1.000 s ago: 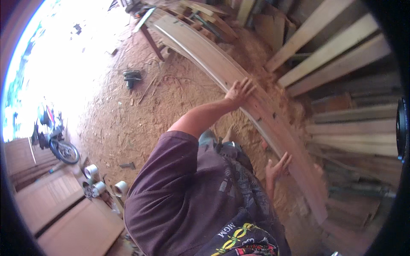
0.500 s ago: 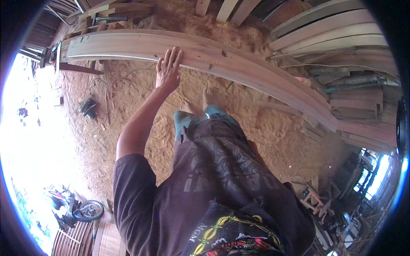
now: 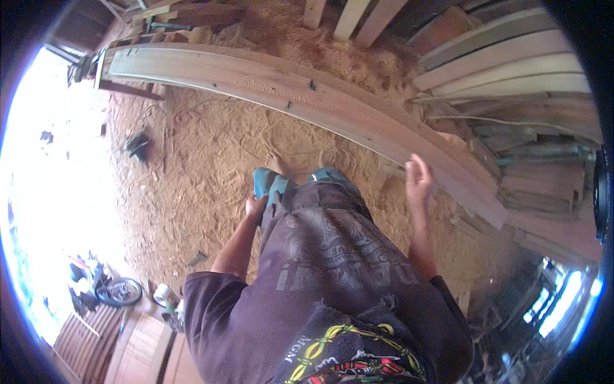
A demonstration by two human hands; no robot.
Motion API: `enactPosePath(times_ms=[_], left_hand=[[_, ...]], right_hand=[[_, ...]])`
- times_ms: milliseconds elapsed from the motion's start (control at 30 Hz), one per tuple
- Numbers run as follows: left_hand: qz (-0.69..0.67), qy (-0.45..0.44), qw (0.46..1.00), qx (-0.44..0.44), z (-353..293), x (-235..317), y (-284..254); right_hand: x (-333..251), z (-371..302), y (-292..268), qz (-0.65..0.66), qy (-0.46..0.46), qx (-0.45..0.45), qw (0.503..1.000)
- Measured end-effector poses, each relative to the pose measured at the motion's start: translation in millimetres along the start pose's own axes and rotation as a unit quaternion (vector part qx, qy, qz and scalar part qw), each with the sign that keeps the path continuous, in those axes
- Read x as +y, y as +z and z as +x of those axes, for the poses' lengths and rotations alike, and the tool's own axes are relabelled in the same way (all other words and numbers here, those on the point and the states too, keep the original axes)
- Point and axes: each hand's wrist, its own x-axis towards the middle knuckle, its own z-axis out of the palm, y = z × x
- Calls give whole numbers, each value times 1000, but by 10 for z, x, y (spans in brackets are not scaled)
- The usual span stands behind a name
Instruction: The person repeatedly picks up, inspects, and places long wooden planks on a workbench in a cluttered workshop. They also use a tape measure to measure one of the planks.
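A long, thick wooden plank [image 3: 256,80] stretches across in front of me, bent by the lens, with a few dark marks on its face. Raised at the plank's near edge toward its right part is my right hand [image 3: 419,181], fingers loosely apart and holding nothing; whether the fingertips touch the wood is unclear. My left hand [image 3: 256,206] hangs low against my left trouser leg [image 3: 272,184], away from the plank. Its fingers are mostly hidden against the cloth.
Sawdust covers the ground [image 3: 204,153] around my bare feet. A dark power tool [image 3: 137,146] lies at left. Stacked boards [image 3: 499,57] fill the far right. Behind at lower left stand a motorcycle [image 3: 105,288] and wooden panels [image 3: 137,349]. A small pink shape [image 3: 451,137] shows beyond the plank, unclear.
My left hand has left the plank's top and dropped to my left leg. My right hand has come into sight, raised beside the plank's right part. The view has shifted slightly.
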Motion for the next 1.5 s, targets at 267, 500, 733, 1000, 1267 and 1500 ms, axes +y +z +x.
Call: enactPosePath(times_ms=[267, 500, 733, 1000, 1267, 1500], left_hand=[[-68, 22, 989, 126, -643, -500, 934], [-48, 98, 993, 41, -723, -876, 1319], [-192, 24, 979, 69, -1021, -74, 1938], [-479, 45, 877, 5, -1657, -6, 3176], [-503, -36, 863, 27, -2279, -1116, 4236], [-435, -46, 899, 10, -2481, -1260, 4598]], right_hand=[[1487, 1032, -984, -149, -87, 121, 978], [1887, 1003, -958, -102, -104, 140, 979], [1571, 1046, -1024, -65, -109, 159, 979], [1493, 987, -1079, -2, -24, 59, 998], [1711, 1012, -1173, 8, -122, -67, 990], [2584, 1038, -2188, -33, -170, 17, 985]])
